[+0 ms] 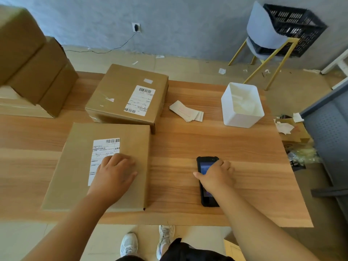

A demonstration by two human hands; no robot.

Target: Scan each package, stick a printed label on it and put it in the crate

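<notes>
cardboard box (75, 178) label (105, 147) (print blurred): left fingers (120, 159) flat; right fingers (226, 166) grip scanner (207, 159).

1. The near label (104, 151) sits on the near box (75, 176). It has a barcode on top. We can't read its small print.
2. The far label (139, 100) sits on the far box (113, 87). It has two barcodes. Its print is too tiny for us.
3. The scanner (205, 166) screen is blue. We can't read anything on it.
</notes>
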